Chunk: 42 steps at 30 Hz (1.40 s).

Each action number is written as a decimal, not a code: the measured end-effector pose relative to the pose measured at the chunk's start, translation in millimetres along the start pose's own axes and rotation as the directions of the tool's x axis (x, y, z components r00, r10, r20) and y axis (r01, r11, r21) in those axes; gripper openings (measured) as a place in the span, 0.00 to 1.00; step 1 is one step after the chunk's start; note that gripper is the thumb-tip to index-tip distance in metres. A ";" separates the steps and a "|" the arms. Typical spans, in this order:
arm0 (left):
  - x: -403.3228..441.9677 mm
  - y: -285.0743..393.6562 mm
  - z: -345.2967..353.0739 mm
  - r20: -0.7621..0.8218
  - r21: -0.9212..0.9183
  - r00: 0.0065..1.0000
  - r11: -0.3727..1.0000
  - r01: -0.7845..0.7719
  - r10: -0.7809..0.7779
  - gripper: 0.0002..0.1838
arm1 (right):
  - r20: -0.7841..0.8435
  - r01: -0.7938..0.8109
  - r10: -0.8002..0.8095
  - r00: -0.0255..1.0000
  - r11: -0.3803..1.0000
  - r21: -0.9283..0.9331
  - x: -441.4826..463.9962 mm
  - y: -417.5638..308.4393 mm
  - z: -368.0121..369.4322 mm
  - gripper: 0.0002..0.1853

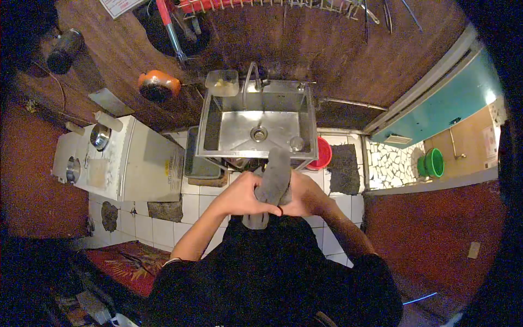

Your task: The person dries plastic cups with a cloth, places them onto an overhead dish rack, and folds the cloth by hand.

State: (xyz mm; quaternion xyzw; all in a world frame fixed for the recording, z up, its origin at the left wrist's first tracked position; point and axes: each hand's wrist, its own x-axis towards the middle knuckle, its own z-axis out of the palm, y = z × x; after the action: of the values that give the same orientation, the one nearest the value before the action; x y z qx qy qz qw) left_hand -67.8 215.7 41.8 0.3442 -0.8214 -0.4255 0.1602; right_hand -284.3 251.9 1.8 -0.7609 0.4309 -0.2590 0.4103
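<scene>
A soft grey cloth (279, 171), long and bunched, is held in front of my body near the sink's front edge. My left hand (243, 194) grips it from the left with the fingers wrapped round it. On the other side my right hand (306, 195) holds the same cloth, its thumb near my left thumb. One end of the cloth sticks up toward the sink; another part hangs below my hands. I cannot make out its exact kind. Just beyond stands a steel sink (229, 133) with a curved faucet (248, 82).
A clear container (222, 83) sits on the sink's back left corner. Right of the sink are a red bucket (322, 153) and a dark mat (344, 169). At left stands a white cabinet (150, 163) with a metal pot (100, 136). An orange pan (159, 85) hangs on the wall.
</scene>
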 end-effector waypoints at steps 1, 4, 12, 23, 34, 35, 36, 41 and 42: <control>0.6 -10.5 3.6 0.028 -0.128 0.998 0.990 0.060 -0.057 0.26 | 0.002 -0.071 0.072 0.997 0.995 -0.069 0.1 -3.4 -0.1 0.43; 0.7 -21.9 14.4 -0.008 -0.287 0.993 0.952 0.107 -0.114 0.21 | -0.019 -0.085 0.083 0.996 0.973 -0.217 7.7 4.1 5.1 0.45; 10.3 -40.0 8.7 -0.167 -0.615 0.965 0.786 0.059 -0.203 0.10 | -0.051 0.033 -0.040 0.998 0.990 -0.135 29.0 9.9 -15.8 0.50; 54.3 -134.1 -92.7 -0.095 -0.995 0.791 0.066 -0.070 -0.604 0.26 | -0.184 -0.281 0.278 0.943 0.960 0.012 111.7 -0.6 -35.8 0.39; 60.4 -179.6 -155.3 -0.268 -0.940 0.728 0.338 -0.053 -0.631 0.27 | -0.544 -0.063 0.104 0.832 0.994 0.093 158.7 -3.1 -64.0 0.41; 60.3 -182.5 -155.7 -0.268 -0.938 0.738 0.342 -0.054 -0.620 0.27 | -0.607 0.017 0.004 0.794 0.999 0.029 161.4 -10.3 -74.1 0.40; 60.1 -185.9 -154.5 -0.232 -0.944 0.759 0.329 -0.025 -0.608 0.27 | -0.617 0.016 0.001 0.787 1.000 0.021 163.3 -15.6 -86.2 0.40; 66.4 -191.2 -145.7 -0.091 -0.979 0.793 0.199 0.039 -0.602 0.28 | -0.903 0.129 -0.296 0.311 0.955 -0.269 175.7 -49.0 -147.9 0.37; 67.7 -198.4 -140.9 -0.089 -0.979 0.801 0.199 0.038 -0.592 0.28 | -0.934 0.139 -0.284 0.218 0.956 -0.258 180.2 -58.2 -160.5 0.35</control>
State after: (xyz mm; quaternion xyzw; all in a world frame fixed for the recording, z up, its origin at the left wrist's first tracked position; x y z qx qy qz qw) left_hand 47.6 5.7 -38.1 0.4331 -0.2422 -0.7578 0.4237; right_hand -289.3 48.0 143.4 -0.5169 0.4978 -0.6960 -0.0243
